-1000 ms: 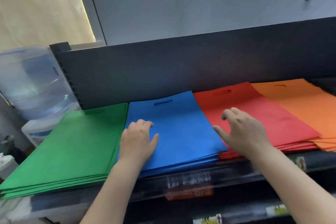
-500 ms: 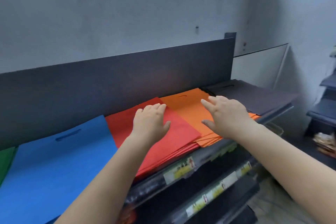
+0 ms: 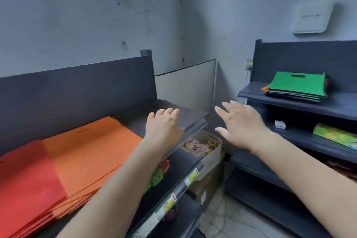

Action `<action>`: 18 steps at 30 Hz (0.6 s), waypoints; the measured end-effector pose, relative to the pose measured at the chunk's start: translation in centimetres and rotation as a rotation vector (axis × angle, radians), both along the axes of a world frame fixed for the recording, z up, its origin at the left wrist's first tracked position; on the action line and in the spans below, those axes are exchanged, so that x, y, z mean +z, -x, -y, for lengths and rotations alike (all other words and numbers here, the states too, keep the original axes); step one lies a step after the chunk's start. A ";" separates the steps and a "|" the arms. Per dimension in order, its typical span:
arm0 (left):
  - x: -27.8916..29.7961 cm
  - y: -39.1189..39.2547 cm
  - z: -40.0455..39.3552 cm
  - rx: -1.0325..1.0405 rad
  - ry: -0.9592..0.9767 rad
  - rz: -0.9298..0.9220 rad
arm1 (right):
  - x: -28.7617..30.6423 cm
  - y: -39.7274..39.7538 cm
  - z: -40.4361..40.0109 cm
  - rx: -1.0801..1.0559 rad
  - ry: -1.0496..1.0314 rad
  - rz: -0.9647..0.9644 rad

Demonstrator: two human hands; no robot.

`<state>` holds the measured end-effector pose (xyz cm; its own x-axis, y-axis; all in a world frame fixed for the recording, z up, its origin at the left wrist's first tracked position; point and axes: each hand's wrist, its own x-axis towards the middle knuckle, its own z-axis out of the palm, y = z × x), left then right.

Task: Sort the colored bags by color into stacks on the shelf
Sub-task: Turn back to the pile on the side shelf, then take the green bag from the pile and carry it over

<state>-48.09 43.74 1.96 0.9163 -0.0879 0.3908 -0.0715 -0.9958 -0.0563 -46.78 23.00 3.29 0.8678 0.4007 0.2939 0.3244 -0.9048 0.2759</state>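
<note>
Head view: two open hands over flat bag stacks on a dark shelf.

The left hand (image 3: 164, 124) rests palm-down on the stack of dark grey flat fabric bags (image 3: 185, 117) at the right end of the dark metal shelf (image 3: 77, 91), fingers (image 3: 170, 112) straight and loosely spread, gripping nothing. The right hand (image 3: 242, 124) hangs in the air past the shelf end, fingers splayed and holding nothing. Just left of the grey stack lies the stack of orange flat fabric bags (image 3: 90, 152), then the stack of red flat fabric bags (image 3: 27, 183); both look matte and thin-layered, long axes running from the front edge toward the back panel, with the orange handle slot at the back. Well apart, on the second dark shelf unit (image 3: 340, 106) to the right, sits a mixed pile of bags topped by a green one (image 3: 297, 85), its cut-out handle toward the back panel.
</note>
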 end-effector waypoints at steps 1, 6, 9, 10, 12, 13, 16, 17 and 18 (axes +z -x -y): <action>-0.2 -1.3 1.7 -0.030 -0.005 0.003 | -0.2 -0.6 1.7 -0.030 -0.009 -0.002; -1.3 -7.7 9.8 -0.188 -0.009 -0.005 | -1.8 -4.1 9.5 -0.183 -0.067 -0.032; -2.1 -12.1 14.6 -0.273 -0.014 -0.015 | -3.0 -6.7 13.8 -0.274 -0.077 -0.049; -2.3 -13.7 16.2 -0.298 -0.013 -0.013 | -3.3 -7.7 15.2 -0.300 -0.079 -0.055; -2.7 -16.8 19.4 -0.341 -0.007 -0.011 | -3.8 -9.9 17.8 -0.345 -0.089 -0.061; -2.9 -18.4 20.9 -0.365 -0.002 -0.019 | -3.9 -11.1 19.1 -0.366 -0.099 -0.062; -3.2 -23.3 25.0 -0.422 -0.010 -0.050 | -4.4 -14.7 22.4 -0.426 -0.122 -0.067; -3.3 -25.0 26.1 -0.438 -0.017 -0.055 | -4.5 -15.8 23.4 -0.441 -0.125 -0.068; -3.3 -26.6 27.2 -0.453 -0.021 -0.056 | -4.6 -17.0 24.4 -0.455 -0.132 -0.066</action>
<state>-21.49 16.52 -1.33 0.8032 -0.4918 0.3360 -0.5029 -0.8623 -0.0598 -29.82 -1.38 -1.30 0.9649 -0.0614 0.2554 -0.1001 -0.9849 0.1414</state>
